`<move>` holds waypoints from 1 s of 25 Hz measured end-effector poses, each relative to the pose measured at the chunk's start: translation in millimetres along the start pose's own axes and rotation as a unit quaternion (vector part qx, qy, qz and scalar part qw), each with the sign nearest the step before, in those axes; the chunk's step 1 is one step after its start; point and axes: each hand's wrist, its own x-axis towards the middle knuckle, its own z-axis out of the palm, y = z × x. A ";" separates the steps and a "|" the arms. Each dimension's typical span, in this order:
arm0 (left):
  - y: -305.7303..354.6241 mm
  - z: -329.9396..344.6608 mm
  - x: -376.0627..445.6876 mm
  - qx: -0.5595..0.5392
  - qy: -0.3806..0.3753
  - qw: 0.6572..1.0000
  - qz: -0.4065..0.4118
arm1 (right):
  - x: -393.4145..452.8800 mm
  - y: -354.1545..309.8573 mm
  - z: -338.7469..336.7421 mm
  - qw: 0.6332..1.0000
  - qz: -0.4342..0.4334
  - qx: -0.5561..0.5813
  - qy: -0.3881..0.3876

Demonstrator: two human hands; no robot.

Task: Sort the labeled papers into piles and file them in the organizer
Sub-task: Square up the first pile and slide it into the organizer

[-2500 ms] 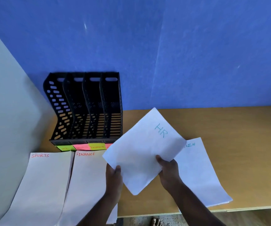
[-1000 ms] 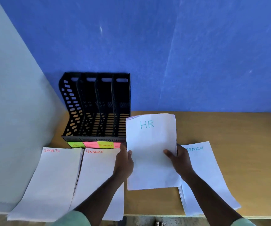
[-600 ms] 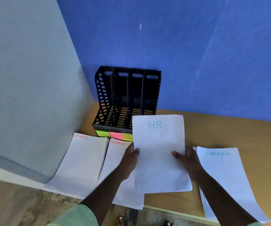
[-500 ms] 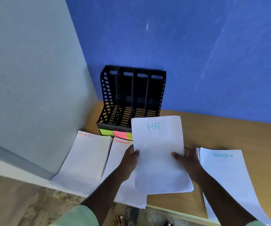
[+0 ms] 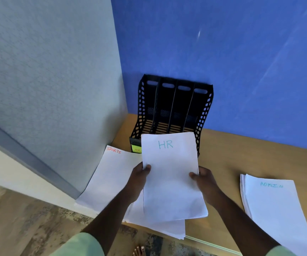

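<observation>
I hold the HR paper stack (image 5: 171, 174) up off the table, label at the top, with my left hand (image 5: 138, 179) on its left edge and my right hand (image 5: 203, 180) on its right edge. Its top edge hangs just in front of the black four-slot organizer (image 5: 174, 108), covering most of the coloured slot labels; only the green HR tag (image 5: 137, 149) shows. The SPORTS pile (image 5: 110, 178) lies flat at the left. The FINANCE pile (image 5: 160, 228) is mostly hidden under the held stack. The ADMIN pile (image 5: 276, 207) lies at the right.
The wooden table (image 5: 241, 154) sits in a corner, with a grey wall (image 5: 47, 89) on the left and a blue wall (image 5: 222, 52) behind the organizer. The table's front edge runs just beyond the piles' lower ends. A bare foot (image 5: 138, 251) shows on the floor below.
The HR stack went from tilted to upright in both hands and moved left, now in front of the organizer. The view swung left, so the ADMIN pile sits further right.
</observation>
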 end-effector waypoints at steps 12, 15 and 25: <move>68.3 -48.4 20.3 0.081 0.080 0.985 0.128 | 26.7 -101.8 71.4 0.997 -0.076 -0.029 0.012; 94.7 -59.3 26.6 0.121 0.133 0.951 0.251 | 35.5 -150.7 97.2 0.992 -0.103 -0.015 0.068; 111.9 -42.6 40.6 0.191 0.253 0.850 0.420 | 14.0 -274.0 157.4 0.963 0.005 0.223 -0.153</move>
